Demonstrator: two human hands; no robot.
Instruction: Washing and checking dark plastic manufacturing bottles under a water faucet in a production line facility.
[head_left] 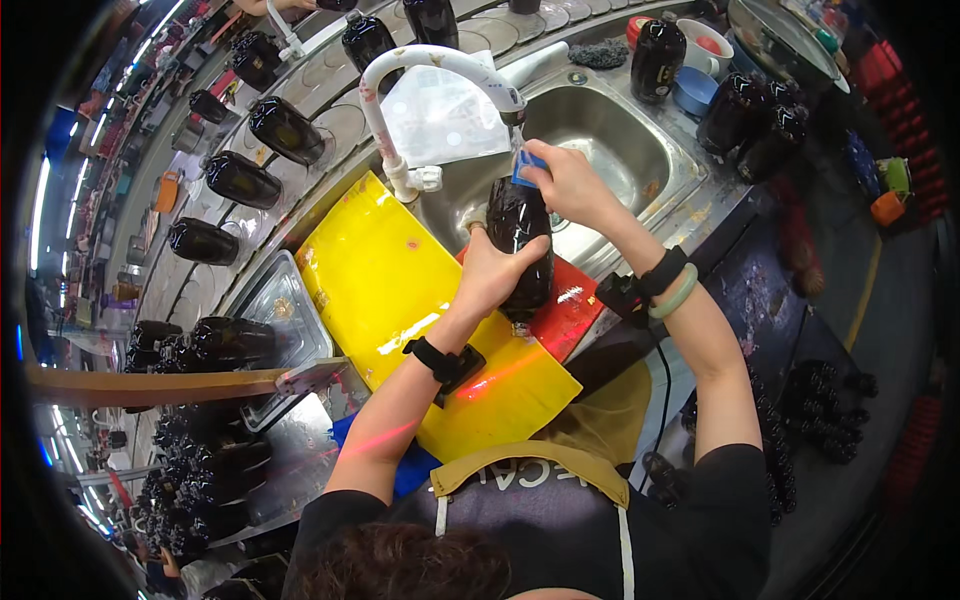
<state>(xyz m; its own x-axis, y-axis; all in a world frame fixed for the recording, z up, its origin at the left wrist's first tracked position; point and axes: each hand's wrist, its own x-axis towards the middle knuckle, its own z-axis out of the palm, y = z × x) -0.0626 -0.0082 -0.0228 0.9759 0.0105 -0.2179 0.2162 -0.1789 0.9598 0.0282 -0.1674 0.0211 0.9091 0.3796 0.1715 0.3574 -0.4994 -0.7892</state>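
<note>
Left hand (492, 272) clamped round dark bottle (520, 245) at sink (668, 190) front edge | right hand (568, 180) pinching blue cap (528, 168) on its neck under white faucet (440, 62) | capping seemingly unfinished; filled bottles (240, 180) line counter's left edge

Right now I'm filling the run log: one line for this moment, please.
left hand: grips dark bottle | right hand: blue sponge on bottle top | under tap, at sink

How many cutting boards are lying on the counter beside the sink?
2: a yellow cutting board left of the sink, and a red cutting board partly beneath it.
</note>
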